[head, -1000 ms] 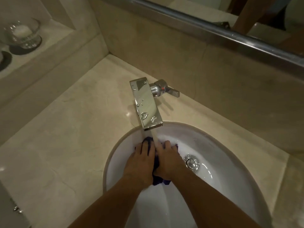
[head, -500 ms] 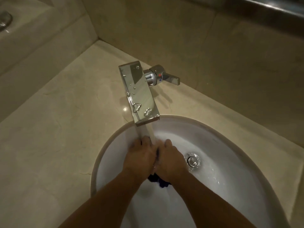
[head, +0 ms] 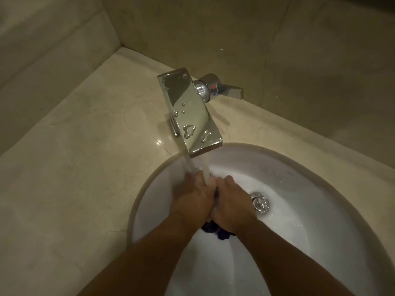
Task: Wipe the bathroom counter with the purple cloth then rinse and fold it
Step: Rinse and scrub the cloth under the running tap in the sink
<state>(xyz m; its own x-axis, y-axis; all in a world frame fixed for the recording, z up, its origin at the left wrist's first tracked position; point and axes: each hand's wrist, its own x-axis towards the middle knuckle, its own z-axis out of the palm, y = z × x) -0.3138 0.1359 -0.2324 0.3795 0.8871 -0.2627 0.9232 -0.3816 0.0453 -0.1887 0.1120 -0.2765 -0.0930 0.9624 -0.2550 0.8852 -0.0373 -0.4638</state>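
Grips mostly hidden purple cloth (head: 214, 228) with left hand (head: 192, 197) and right hand (head: 233, 207), fingers curled round it, beneath running faucet (head: 192, 116), beside sink drain (head: 259, 202).

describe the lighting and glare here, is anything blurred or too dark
Head view: dim, warm light; glare patches on the chrome faucet and a small glint on the counter; the purple cloth reads almost black under the left hand and right hand; the water stream is smeared.

Beige stone-look walls (head: 213, 28) meet in a corner behind a chrome tap (head: 192, 116) and white basin (head: 320, 221), in dim, warm light.
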